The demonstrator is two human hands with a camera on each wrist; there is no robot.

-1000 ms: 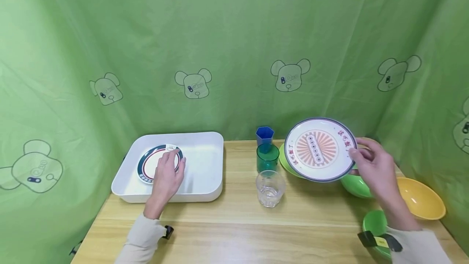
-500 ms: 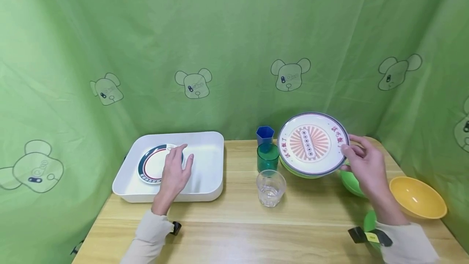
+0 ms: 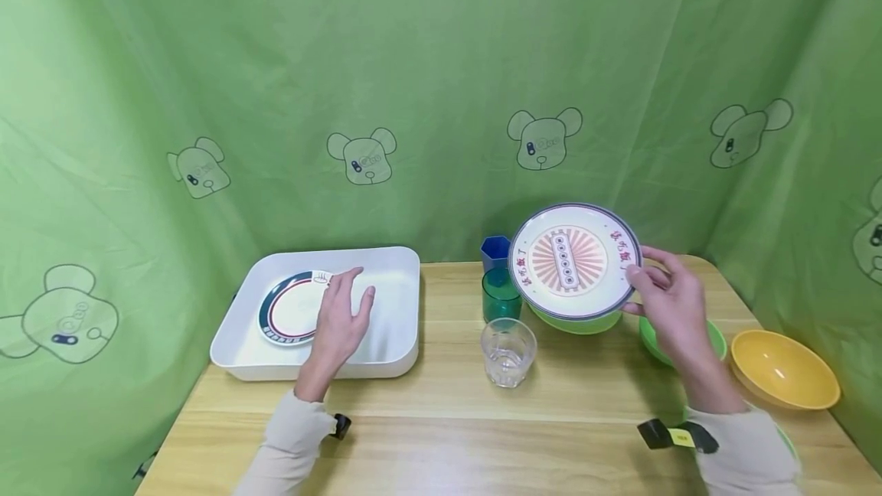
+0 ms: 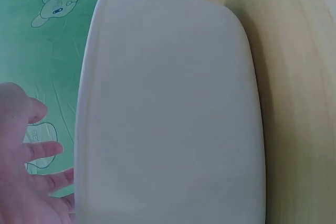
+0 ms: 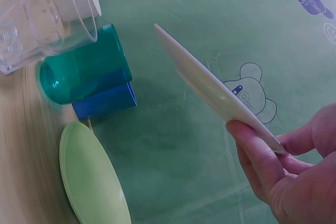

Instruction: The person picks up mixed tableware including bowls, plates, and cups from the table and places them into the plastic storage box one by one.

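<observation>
My right hand (image 3: 671, 301) pinches the right rim of a white plate (image 3: 575, 262) with a dark edge, red lettering and a sunburst pattern. In the right wrist view the plate (image 5: 210, 90) is tilted in the air, thumb on one face and fingers on the other. Below it lies a light green dish (image 5: 89, 177), apart from it. My left hand (image 3: 341, 320) hovers over the white tub (image 3: 393, 364), fingers spread and holding nothing. Beneath that hand, a smaller plate (image 3: 292, 308) with a dark green and red rim lies in the tub, partly hidden by the hand.
Left of the held plate stand a blue cup (image 3: 494, 251), a green cup (image 3: 501, 297) and a clear glass (image 3: 507, 354) in a row. A green bowl (image 3: 713, 339) and a yellow bowl (image 3: 785, 370) sit at right. Another green piece is mostly hidden under the right forearm.
The right hand has carried the sunburst plate left and slightly up, toward the cups. The left hand has lifted off the smaller plate and drifted right, its fingers spreading.
</observation>
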